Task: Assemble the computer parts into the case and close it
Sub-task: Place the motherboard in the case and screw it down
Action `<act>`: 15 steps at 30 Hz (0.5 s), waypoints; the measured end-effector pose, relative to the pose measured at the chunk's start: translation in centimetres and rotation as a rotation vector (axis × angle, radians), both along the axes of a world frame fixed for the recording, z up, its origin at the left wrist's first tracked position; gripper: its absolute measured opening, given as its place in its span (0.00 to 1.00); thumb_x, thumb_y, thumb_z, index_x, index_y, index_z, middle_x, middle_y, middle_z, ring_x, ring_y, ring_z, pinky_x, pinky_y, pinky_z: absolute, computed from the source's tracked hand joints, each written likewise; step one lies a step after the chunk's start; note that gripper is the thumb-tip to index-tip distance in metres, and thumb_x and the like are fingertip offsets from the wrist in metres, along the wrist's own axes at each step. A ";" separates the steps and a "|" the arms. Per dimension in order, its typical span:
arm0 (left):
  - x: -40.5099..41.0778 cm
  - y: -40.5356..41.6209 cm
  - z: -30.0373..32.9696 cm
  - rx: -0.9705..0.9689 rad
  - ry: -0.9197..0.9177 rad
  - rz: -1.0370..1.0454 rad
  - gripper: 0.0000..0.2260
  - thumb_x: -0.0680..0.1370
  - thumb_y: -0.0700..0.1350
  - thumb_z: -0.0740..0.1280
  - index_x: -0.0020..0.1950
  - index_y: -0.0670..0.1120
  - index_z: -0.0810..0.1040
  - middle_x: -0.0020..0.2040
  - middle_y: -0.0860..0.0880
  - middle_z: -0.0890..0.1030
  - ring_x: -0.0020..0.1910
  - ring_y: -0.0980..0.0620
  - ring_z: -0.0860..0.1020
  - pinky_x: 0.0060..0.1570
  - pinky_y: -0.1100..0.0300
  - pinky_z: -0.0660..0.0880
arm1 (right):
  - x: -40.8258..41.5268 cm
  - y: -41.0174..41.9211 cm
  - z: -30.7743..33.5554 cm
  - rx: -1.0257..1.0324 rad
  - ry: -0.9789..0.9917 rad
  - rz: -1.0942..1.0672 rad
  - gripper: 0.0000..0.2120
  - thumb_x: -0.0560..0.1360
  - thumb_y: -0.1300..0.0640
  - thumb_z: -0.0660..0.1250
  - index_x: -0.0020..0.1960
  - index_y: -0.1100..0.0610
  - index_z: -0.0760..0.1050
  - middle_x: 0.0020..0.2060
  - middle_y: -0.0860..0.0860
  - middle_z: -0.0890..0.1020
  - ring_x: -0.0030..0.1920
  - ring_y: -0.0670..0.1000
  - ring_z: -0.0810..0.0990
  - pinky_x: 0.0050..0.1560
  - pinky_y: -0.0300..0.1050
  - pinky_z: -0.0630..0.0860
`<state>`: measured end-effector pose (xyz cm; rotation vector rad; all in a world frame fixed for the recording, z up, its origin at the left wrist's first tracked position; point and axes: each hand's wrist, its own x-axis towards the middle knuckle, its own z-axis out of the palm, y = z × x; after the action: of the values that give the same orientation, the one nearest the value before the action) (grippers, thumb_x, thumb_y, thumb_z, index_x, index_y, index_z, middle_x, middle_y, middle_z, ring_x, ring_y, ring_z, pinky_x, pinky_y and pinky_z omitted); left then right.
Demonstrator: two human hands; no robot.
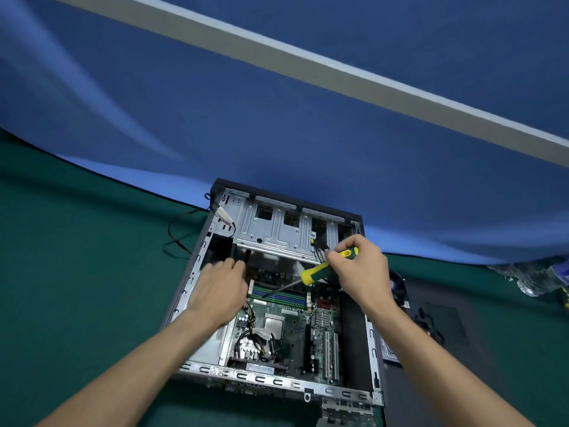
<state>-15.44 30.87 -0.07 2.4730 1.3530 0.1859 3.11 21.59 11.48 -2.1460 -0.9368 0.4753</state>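
1. There was a single view, from a camera worn on the person's head.
2. It looked forward and steeply down over both forearms onto the open computer case (277, 291), which lay on the green table (77, 257).
3. It sat close: the case filled the lower middle, its near edge almost at the bottom border.
4. The wide lens bent straight lines, and the blue backdrop (277, 118) filled the upper half.

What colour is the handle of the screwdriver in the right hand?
Yellow and dark green, seen in the head view: the screwdriver handle.
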 end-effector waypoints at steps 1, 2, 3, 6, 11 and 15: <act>-0.1 0.1 -0.4 -0.007 0.003 -0.007 0.09 0.80 0.46 0.53 0.47 0.50 0.72 0.39 0.53 0.75 0.38 0.54 0.74 0.55 0.54 0.71 | -0.5 0.1 -0.4 -0.009 0.006 0.032 0.08 0.70 0.57 0.71 0.37 0.53 0.71 0.27 0.48 0.75 0.17 0.43 0.66 0.18 0.33 0.60; -0.1 0.2 -0.7 0.009 0.014 -0.015 0.10 0.80 0.47 0.53 0.43 0.50 0.72 0.35 0.53 0.75 0.35 0.54 0.75 0.56 0.52 0.72 | -0.9 0.3 -0.9 -0.017 0.022 0.062 0.08 0.70 0.58 0.70 0.37 0.53 0.71 0.27 0.47 0.75 0.17 0.43 0.66 0.17 0.33 0.60; 0.0 0.2 -0.9 0.026 0.029 -0.019 0.11 0.79 0.47 0.53 0.40 0.51 0.71 0.32 0.53 0.74 0.32 0.54 0.74 0.55 0.52 0.72 | -1.2 0.4 -1.4 -0.034 0.035 0.089 0.08 0.70 0.58 0.70 0.37 0.54 0.71 0.28 0.47 0.76 0.18 0.43 0.65 0.18 0.33 0.60; 0.1 0.3 -0.9 0.051 0.038 0.002 0.11 0.77 0.47 0.54 0.36 0.50 0.71 0.28 0.53 0.72 0.29 0.55 0.72 0.53 0.54 0.71 | -2.3 0.8 -2.6 -0.110 0.038 0.164 0.07 0.70 0.56 0.70 0.38 0.54 0.72 0.29 0.50 0.76 0.22 0.46 0.67 0.22 0.39 0.65; -0.1 0.5 -0.4 0.002 -0.006 -0.015 0.13 0.76 0.45 0.54 0.32 0.51 0.64 0.26 0.52 0.71 0.26 0.55 0.71 0.40 0.57 0.73 | -3.9 1.4 -4.3 -0.216 -0.021 0.329 0.07 0.70 0.54 0.69 0.37 0.52 0.72 0.25 0.48 0.74 0.21 0.46 0.65 0.22 0.39 0.62; -0.4 1.7 -0.2 -0.019 -0.006 -0.088 0.13 0.78 0.44 0.53 0.32 0.51 0.64 0.26 0.53 0.70 0.25 0.56 0.69 0.36 0.58 0.67 | -4.7 1.6 -5.4 -0.248 -0.048 0.407 0.07 0.71 0.54 0.69 0.37 0.50 0.72 0.26 0.47 0.74 0.20 0.45 0.64 0.22 0.37 0.61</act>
<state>-15.85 32.55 -0.24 2.5081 1.2351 0.1598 -1.61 23.17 6.12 -2.1915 -1.4160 0.7756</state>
